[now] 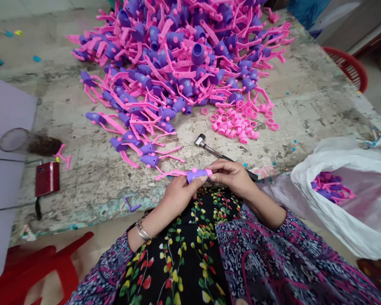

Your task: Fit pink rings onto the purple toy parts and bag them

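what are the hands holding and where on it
Both hands hold a purple plastic piece with pink arms: the left hand has its purple barrel, and the right hand pinches the end with the pink ring.

The left hand (178, 197) and right hand (231, 178) grip a purple-and-pink plastic piece (197, 175); a small hammer (209, 148) lies just beyond the right hand.

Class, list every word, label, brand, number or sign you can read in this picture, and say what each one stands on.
No word, label, brand, number or sign can be read anywhere in this view.
Red case on the table: no marking can be made out.
White plastic bag: no print shows.
Purple-and-pink plastic piece in the hands: no lettering shows.
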Motion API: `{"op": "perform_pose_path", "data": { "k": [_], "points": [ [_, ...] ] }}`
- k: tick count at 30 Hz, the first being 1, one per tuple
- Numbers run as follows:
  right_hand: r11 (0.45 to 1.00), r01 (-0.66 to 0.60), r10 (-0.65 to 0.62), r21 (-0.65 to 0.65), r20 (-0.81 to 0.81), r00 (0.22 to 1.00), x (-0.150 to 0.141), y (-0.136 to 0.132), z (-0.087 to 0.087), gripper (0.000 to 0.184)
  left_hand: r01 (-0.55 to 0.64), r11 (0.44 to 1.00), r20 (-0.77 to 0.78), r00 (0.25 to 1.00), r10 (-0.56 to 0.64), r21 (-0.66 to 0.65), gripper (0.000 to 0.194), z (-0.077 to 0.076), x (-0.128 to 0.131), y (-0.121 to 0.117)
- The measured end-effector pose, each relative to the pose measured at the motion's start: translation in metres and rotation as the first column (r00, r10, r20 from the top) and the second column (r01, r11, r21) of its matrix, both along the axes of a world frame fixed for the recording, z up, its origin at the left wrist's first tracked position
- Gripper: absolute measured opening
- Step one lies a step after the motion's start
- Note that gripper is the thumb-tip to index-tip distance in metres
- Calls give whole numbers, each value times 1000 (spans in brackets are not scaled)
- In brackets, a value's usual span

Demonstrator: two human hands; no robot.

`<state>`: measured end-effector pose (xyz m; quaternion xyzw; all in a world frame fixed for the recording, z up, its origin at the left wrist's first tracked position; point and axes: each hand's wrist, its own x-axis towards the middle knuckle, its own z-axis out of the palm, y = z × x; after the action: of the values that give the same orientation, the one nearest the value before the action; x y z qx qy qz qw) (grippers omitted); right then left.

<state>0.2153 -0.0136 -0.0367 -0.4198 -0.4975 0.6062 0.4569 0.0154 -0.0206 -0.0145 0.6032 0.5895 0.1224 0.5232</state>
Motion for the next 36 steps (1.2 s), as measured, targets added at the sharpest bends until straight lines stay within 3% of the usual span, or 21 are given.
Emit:
{"op": "perform_pose_path", "data": {
  "k": [7,15,20,24,36],
  "points": [
    [998,52,-56,43,77,995,-6,-1,4,20,-42,998,-69,997,45,44,55,-2,3,0],
    [982,79,-105,169,153,983,-15,-5,17,25,21,998,262,965,-5,-55,61,-2,-4,1],
    [937,33,-125,348,247,961,-17,-10,32,23,77,994,419,907,-38,-75,62,-8,-10,-3],
    [909,-14,-119,416,290,950,-16,-12,39,22,98,990,510,859,-33,-101,57,-13,-12,-5],
    [872,-105,-100,478,384,918,-12,-12,43,27,134,984,508,859,-56,-120,54,-5,-11,-3]
  ]
}}
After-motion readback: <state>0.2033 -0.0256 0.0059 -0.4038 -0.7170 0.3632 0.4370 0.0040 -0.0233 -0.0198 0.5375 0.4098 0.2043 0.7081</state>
